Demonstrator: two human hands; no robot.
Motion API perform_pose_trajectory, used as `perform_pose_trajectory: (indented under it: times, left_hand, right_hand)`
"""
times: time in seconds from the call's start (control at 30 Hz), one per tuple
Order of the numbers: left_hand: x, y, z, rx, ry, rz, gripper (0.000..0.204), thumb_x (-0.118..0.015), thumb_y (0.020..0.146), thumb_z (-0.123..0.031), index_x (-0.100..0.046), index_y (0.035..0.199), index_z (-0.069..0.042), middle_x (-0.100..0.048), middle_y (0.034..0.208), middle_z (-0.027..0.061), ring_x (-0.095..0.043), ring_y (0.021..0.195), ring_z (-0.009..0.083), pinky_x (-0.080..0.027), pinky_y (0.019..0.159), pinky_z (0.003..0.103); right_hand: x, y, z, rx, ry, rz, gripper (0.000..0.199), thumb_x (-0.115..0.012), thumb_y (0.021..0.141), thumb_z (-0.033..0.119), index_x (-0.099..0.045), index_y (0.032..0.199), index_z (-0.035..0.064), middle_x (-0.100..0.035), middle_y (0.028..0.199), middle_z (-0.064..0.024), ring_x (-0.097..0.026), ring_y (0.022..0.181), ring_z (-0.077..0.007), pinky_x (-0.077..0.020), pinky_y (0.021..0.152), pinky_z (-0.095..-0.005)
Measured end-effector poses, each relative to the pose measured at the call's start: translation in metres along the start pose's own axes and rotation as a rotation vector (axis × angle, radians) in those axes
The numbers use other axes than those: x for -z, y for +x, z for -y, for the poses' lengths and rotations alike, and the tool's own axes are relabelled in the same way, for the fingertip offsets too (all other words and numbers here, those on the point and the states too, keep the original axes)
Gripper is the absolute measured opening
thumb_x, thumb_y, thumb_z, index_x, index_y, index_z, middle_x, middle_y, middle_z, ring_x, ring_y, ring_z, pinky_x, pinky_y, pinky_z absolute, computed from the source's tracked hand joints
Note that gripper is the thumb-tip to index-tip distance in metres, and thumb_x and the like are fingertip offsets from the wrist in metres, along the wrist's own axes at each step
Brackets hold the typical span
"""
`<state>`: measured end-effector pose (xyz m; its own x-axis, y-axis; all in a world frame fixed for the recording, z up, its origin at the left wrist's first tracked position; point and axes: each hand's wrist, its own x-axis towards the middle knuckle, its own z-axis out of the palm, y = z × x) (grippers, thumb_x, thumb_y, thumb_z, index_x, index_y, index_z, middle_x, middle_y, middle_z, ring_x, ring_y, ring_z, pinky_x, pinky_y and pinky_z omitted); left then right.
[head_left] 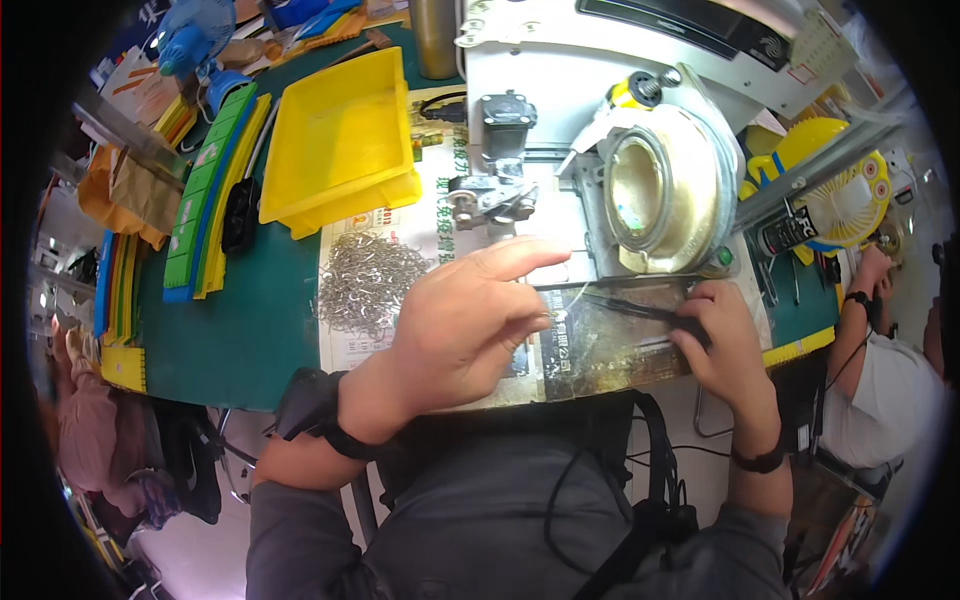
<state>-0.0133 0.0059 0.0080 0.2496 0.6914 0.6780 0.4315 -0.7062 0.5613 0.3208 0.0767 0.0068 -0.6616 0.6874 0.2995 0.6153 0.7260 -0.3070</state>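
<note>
our left hand: index out, can't tell if pinching | right hand: pinching black tweezers | guess we're mid-handling, needs steady tips

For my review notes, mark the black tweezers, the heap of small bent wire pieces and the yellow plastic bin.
Black tweezers (pixel 640 310): head view, on the prongs.
Heap of small bent wire pieces (pixel 370 283): head view, middle of heap.
Yellow plastic bin (pixel 343 130): head view, bare inner floor.

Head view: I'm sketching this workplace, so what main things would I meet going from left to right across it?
Paper bag → green strip → yellow bin → left hand → tweezers → right hand → yellow fan.
</note>
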Motion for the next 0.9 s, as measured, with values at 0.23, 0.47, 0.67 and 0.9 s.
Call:
perform_pose_trajectory:
  times: [0.23,0.47,0.67,0.9]
  left_hand:
    - [-0.005,0.000,0.001,0.033,-0.034,-0.002,0.018,-0.073,0.086,0.001,-0.061,0.098,-0.004,-0.067,0.124,0.0268,-0.069,0.110,0.0387,-0.054,0.090,0.039]
    - [-0.005,0.001,0.004,-0.012,-0.012,-0.059,0.017,-0.075,0.084,-0.002,-0.063,0.095,-0.007,-0.069,0.124,0.0183,-0.069,0.108,0.0375,-0.056,0.085,0.039]
    - [-0.002,0.002,0.003,-0.030,-0.003,0.017,0.020,-0.073,0.086,-0.001,-0.059,0.099,-0.005,-0.066,0.125,0.0263,-0.067,0.115,0.0426,-0.054,0.093,0.042]
    - [-0.002,0.001,0.005,-0.039,0.031,0.017,0.022,-0.075,0.083,0.001,-0.060,0.099,-0.004,-0.066,0.125,0.0260,-0.066,0.115,0.0444,-0.054,0.094,0.044]
  right_hand:
    - [-0.009,-0.004,-0.012,-0.101,0.053,0.093,0.027,-0.078,0.079,0.009,-0.060,0.097,0.0019,-0.056,0.102,-0.0182,-0.056,0.101,-0.0393,-0.0456,0.088,-0.0450]
    - [0.020,0.002,-0.012,-0.260,0.205,0.227,0.022,-0.075,0.082,0.007,-0.058,0.094,0.0011,-0.060,0.092,-0.0133,-0.060,0.086,-0.0322,-0.0484,0.081,-0.0369]
    - [0.015,0.010,-0.010,-0.399,0.808,-0.145,0.016,-0.073,0.084,0.005,-0.063,0.096,0.0029,-0.061,0.087,0.0002,-0.059,0.080,-0.0077,-0.0464,0.071,-0.0229]
    - [0.031,0.020,0.066,-0.201,0.701,-0.284,0.020,-0.064,0.097,0.020,-0.067,0.099,0.0003,-0.067,0.085,-0.0090,-0.063,0.073,-0.0169,-0.0498,0.068,-0.0308]
